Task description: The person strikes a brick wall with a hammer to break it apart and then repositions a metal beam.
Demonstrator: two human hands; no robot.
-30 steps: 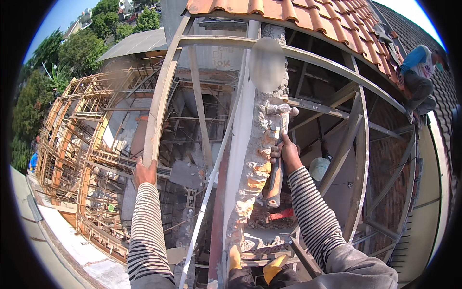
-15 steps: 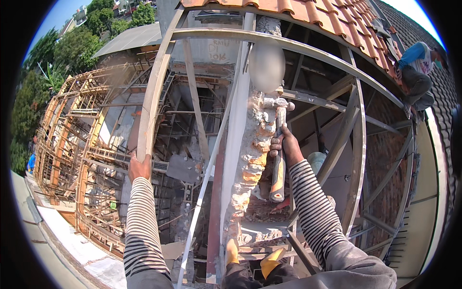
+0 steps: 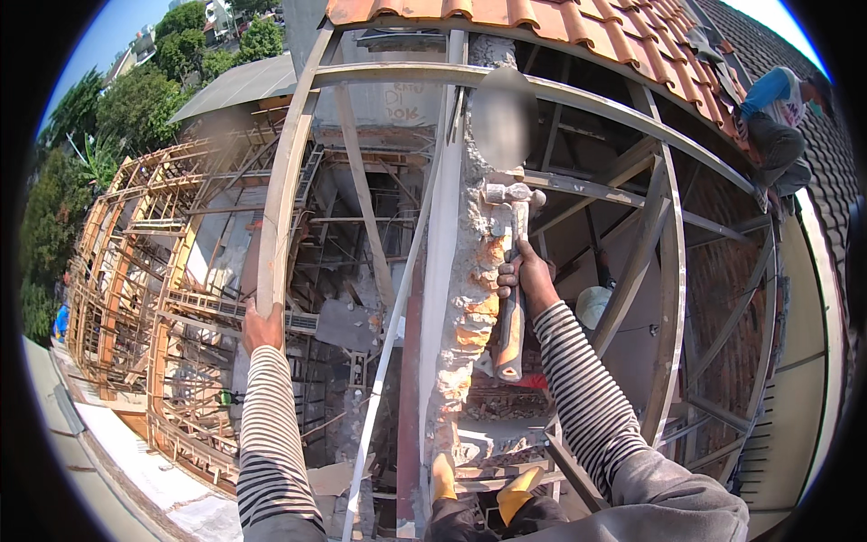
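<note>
Dozens of poles make up the timber scaffold (image 3: 172, 244) on the far left, well below the work. Next comes the left hand (image 3: 263, 327), closed round the lower end of a sloping rafter (image 3: 283, 199). That makes a sound brace, I judge, provided the rafter itself is firm; the weight is better borne by the feet than hung from this arm.

Right of it, a slim white pipe (image 3: 373, 415) slants past the wall's smooth side — worth leaving outside any swing. The broken masonry edge (image 3: 474, 330) shows bare brick and crumbling mortar, so footing there deserves distrust; the yellow boots (image 3: 517, 495) stand low beside it.

The claimed tool, a steel-headed hammer (image 3: 511, 325), lies lengthwise along that edge, head away from the person; whether the head touches the masonry I cannot tell. The right hand (image 3: 530, 274) is wrapped round its handle about midway, leaving the butt free. Such a choked-up hold should suit short, controlled taps; sliding lower would add force but cost accuracy.

Farther right, a co-worker (image 3: 781, 126) crouches by the orange roof tiles (image 3: 578, 27) — well apart, yet chips could fly that way.
</note>
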